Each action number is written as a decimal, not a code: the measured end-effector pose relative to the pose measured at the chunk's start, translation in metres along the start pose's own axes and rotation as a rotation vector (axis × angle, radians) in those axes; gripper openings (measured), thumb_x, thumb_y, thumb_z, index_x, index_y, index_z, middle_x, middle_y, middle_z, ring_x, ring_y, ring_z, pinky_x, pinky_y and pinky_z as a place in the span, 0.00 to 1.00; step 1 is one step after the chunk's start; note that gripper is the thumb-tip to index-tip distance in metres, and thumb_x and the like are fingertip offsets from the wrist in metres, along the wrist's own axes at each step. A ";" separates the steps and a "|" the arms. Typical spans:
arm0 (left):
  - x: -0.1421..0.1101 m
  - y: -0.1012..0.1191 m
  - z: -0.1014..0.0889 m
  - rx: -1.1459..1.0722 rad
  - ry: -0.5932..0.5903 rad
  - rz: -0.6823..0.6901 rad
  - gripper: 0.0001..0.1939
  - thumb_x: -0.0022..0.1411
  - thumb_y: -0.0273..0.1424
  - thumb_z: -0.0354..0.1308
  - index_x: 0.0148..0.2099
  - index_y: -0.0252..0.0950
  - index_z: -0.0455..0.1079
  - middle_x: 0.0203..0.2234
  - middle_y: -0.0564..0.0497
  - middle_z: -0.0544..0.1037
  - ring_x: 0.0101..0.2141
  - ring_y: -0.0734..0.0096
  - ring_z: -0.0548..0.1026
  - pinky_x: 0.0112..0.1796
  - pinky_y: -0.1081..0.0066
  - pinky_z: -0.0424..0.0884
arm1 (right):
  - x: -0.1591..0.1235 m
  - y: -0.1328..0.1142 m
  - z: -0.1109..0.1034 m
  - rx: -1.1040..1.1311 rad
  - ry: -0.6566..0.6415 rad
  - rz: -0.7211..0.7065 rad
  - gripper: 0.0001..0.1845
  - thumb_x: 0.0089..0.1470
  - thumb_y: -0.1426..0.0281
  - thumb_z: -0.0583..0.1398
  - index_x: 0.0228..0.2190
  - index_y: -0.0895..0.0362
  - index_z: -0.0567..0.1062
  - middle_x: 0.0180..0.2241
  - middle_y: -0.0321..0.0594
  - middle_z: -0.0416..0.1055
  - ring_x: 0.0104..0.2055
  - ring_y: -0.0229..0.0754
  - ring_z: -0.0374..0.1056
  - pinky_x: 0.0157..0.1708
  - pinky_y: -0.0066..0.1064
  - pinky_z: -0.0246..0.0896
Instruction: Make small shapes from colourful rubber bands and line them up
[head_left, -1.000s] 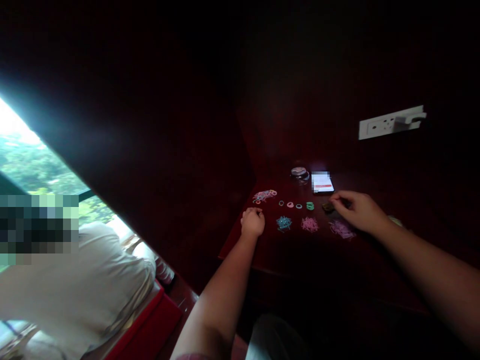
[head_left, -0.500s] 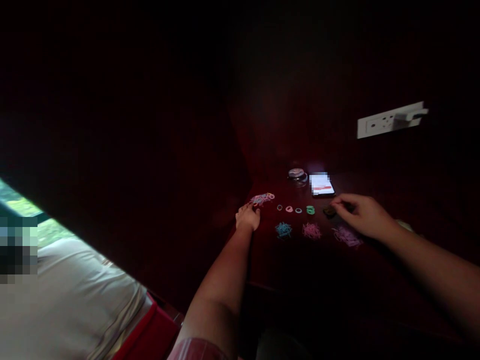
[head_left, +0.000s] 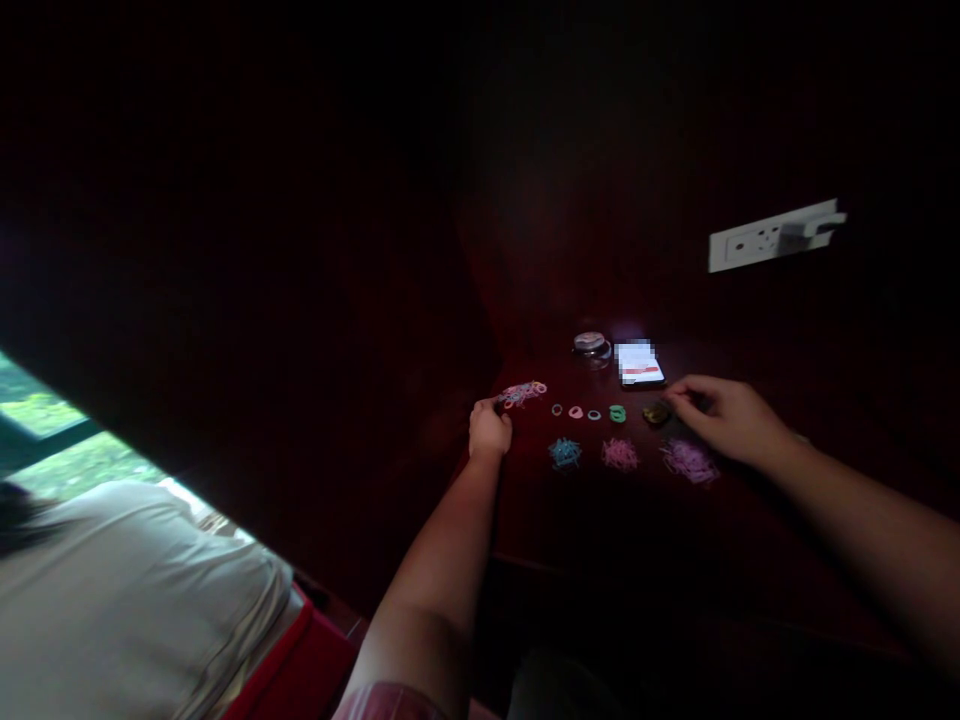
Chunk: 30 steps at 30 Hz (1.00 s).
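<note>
My left hand rests at the near left edge of a mixed pile of small coloured elastic bands. Its fingers are curled in, and what they hold, if anything, is hidden. With thumb and fingertips pinched together, my right hand hovers just right of a dark olive bunch of bands; I cannot make out anything in the pinch. Left of that bunch, in a row, lie green bands, a light blue ring, a pink one and a darker one.
Nearer me are a blue pile, a pink pile and a purple pile of bands. A round clear container and a lit phone stand behind. A socket with a plug is on the wall. A person's pale shirt shows at left.
My left hand's fingers have drawn in from the mixed pile and curled. My right hand has shifted slightly off the olive bunch, which shows more. The view has moved a little.
</note>
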<state>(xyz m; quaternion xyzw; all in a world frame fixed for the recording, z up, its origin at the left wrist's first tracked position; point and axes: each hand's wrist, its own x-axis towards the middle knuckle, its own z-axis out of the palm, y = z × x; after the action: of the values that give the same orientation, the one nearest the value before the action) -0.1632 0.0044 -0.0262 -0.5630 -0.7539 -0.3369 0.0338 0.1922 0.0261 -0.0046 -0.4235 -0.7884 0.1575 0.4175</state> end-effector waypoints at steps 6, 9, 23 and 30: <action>0.004 -0.005 -0.002 -0.151 0.125 0.021 0.20 0.60 0.22 0.51 0.55 0.29 0.68 0.49 0.39 0.72 0.45 0.67 0.74 0.51 0.70 0.69 | 0.000 0.004 0.003 0.030 0.021 -0.014 0.14 0.54 0.59 0.56 0.31 0.56 0.76 0.29 0.40 0.76 0.27 0.44 0.69 0.25 0.32 0.60; 0.006 -0.008 0.001 -0.246 0.187 0.079 0.18 0.59 0.23 0.52 0.52 0.31 0.70 0.47 0.42 0.74 0.42 0.68 0.75 0.51 0.68 0.70 | 0.001 0.006 0.004 0.026 0.003 -0.016 0.14 0.55 0.60 0.56 0.30 0.56 0.76 0.29 0.40 0.76 0.27 0.43 0.69 0.25 0.32 0.60; 0.009 -0.018 0.006 -0.527 0.131 0.075 0.08 0.59 0.29 0.58 0.40 0.35 0.76 0.33 0.47 0.80 0.33 0.69 0.77 0.39 0.69 0.72 | 0.002 0.010 0.006 0.016 0.074 -0.002 0.12 0.54 0.63 0.57 0.31 0.57 0.76 0.29 0.41 0.75 0.27 0.41 0.68 0.26 0.31 0.59; 0.012 -0.021 0.011 -0.602 0.101 0.095 0.06 0.57 0.29 0.60 0.38 0.34 0.73 0.32 0.48 0.79 0.32 0.72 0.76 0.36 0.73 0.72 | 0.001 0.006 0.005 0.029 0.066 -0.001 0.11 0.54 0.63 0.56 0.31 0.57 0.75 0.29 0.40 0.75 0.29 0.41 0.68 0.27 0.30 0.59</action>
<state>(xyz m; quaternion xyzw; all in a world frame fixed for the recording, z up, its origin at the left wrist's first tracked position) -0.1822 0.0172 -0.0390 -0.5648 -0.5904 -0.5707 -0.0816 0.1907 0.0311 -0.0106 -0.4218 -0.7721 0.1547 0.4494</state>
